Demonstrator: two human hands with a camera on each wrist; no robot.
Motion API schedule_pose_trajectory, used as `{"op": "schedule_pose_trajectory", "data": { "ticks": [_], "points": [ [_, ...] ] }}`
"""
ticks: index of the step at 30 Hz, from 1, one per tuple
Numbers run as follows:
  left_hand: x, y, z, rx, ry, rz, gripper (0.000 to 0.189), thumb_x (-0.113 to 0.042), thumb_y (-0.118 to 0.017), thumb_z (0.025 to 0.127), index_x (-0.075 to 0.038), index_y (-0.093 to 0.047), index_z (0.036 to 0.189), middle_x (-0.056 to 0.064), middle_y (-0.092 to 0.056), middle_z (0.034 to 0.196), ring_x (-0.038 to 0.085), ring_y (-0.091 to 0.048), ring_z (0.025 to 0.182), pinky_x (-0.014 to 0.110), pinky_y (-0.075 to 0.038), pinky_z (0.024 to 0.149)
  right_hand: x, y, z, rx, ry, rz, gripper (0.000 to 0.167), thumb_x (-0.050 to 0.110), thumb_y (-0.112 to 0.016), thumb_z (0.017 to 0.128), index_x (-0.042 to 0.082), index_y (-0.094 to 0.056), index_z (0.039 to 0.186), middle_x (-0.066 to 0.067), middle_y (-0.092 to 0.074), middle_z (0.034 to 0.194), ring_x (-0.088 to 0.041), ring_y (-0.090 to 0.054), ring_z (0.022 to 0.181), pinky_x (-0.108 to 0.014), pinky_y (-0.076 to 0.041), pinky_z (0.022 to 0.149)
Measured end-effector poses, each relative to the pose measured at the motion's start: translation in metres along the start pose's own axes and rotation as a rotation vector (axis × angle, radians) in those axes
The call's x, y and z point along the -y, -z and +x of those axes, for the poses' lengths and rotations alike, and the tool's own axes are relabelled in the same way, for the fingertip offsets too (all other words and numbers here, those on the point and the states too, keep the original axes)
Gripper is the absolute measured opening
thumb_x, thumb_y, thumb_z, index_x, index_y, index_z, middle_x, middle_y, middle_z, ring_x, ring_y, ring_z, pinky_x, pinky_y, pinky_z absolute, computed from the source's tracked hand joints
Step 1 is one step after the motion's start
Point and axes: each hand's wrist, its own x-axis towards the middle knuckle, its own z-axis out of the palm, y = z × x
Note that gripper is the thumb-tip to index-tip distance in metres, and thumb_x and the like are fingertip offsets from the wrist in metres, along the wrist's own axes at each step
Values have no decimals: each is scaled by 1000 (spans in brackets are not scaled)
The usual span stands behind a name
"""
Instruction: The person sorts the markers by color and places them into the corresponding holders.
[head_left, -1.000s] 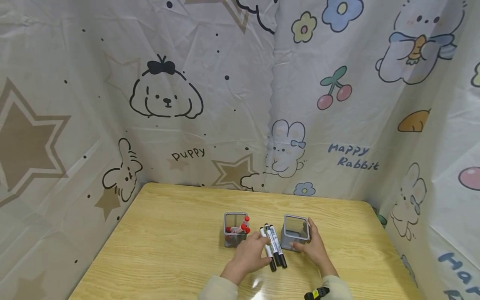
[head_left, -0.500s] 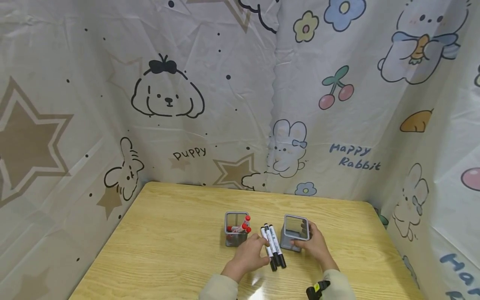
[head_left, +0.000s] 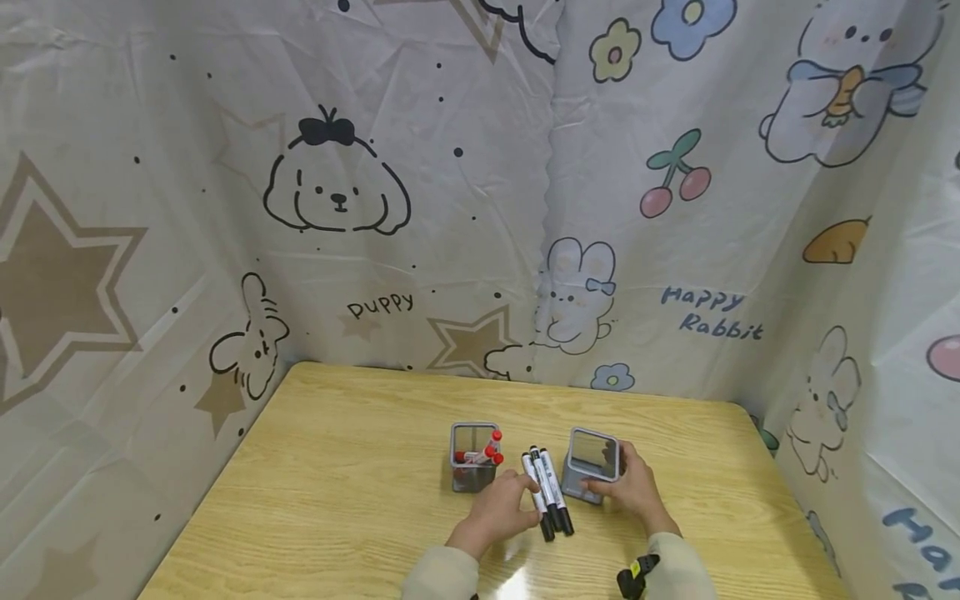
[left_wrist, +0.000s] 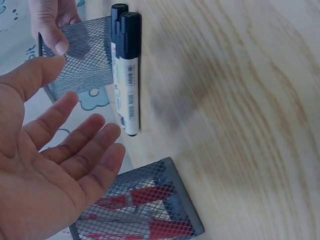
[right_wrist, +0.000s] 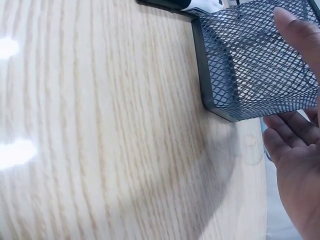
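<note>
Barely any shift since the earlier frame: right hand (head_left: 637,492) now has its fingers tucked a bit further behind the right cup (head_left: 573,482), left hand (head_left: 498,508) about where it was.

Largest first. Printed cloth (head_left: 337,267) hangs behind and at the sides. Wood table (head_left: 337,483) in front. Two mesh cups on it, both upright: left cup (head_left: 472,481) near the left hand, right cup in the right hand's grip, thumb on the near side, fingers round the far side. Left hand is spread, fingers slightly bent and well apart from the thumb, nothing held; it hovers at the left edge of the black markers (head_left: 548,493). Head view is too coarse to say if a fingertip touches one. Three markers, lying side by side between the cups, black caps toward the person. Red pens (head_left: 486,454) lean in the left cup.

Risks, my judgement: markers are round, so a clumsy nudge from the left fingers could roll them apart or into the right cup. Uneven push from the right thumb could tip that cup. Left knuckles sit near the left cup; a wide swing could knock it.
</note>
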Motion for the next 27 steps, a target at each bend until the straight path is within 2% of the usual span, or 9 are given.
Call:
{"op": "schedule_pose_trajectory", "data": {
  "ticks": [8, 16, 21, 27],
  "points": [
    [3, -4, 1, 8, 6, -32, 30, -24, -75, 71, -11, -67, 97, 4, -56, 83, 10, -49, 67, 26, -42, 59, -4, -7, -1, -43, 19, 134, 79, 13, -89, 57, 0, -36, 115, -25, -53, 119, -39, -50, 110, -47, -38, 93],
    [4, -8, 2, 15, 4, -60, 31, -24, -75, 71, -11, -67, 98, 4, -58, 85, 11, -51, 73, 27, -44, 64, -8, -16, -2, -89, 22, 189, 83, 7, -87, 57, -2, -32, 119, -23, -53, 117, -37, -50, 109, -47, -38, 93],
    [5, -10, 4, 15, 1, -75, 29, -23, -75, 71, -10, -67, 95, 4, -58, 84, 10, -50, 70, 26, -43, 62, -3, -21, -4, -87, 7, 198, 81, 8, -85, 61, -2, -36, 124, -26, -50, 120, -38, -48, 111, -49, -36, 95],
    [6, -17, 6, -10, 17, -162, 28, -18, -74, 69, -7, -67, 94, 6, -60, 86, 12, -52, 74, 27, -44, 65, 2, -22, -6, -126, 16, 166, 76, 9, -85, 60, -3, -40, 120, -24, -53, 119, -39, -48, 112, -49, -35, 96]
  ]
}}
